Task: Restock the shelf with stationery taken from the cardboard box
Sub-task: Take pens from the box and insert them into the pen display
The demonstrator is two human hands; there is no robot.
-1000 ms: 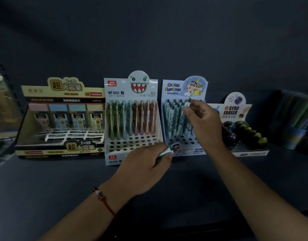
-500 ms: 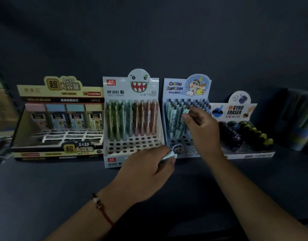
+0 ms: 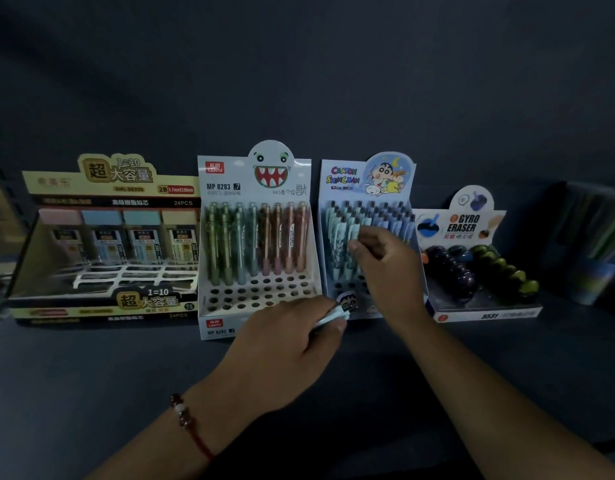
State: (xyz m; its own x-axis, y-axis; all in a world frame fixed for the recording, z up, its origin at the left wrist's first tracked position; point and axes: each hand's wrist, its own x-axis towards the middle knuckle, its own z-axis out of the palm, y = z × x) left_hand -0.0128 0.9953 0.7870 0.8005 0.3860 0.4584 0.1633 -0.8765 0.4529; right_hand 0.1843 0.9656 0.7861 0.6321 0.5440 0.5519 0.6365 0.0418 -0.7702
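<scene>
On the dark shelf (image 3: 91, 393) stands a blue Crayon Shinchan display box (image 3: 347, 178) with several pale blue pens (image 3: 337, 230) upright in its holes. My right hand (image 3: 385, 265) is over the box's front rows, its fingers pinching one of these pens that stands in the rack. My left hand (image 3: 285, 344) hovers in front of the box and grips a small bunch of pale blue pens (image 3: 334, 315), their tips sticking out past the thumb. No cardboard box shows.
Left of the blue box is a white monster-face pen display (image 3: 226, 188) with green and brown pens and several free holes. Further left sits a yellow pencil-lead box (image 3: 60, 181). A Gyro Eraser display (image 3: 465, 220) stands to the right, beside dim stacked goods (image 3: 590, 254).
My right hand has come down from the top of the pens to the front rows of the blue box. My left hand has stayed about where it was with its bunch of pens.
</scene>
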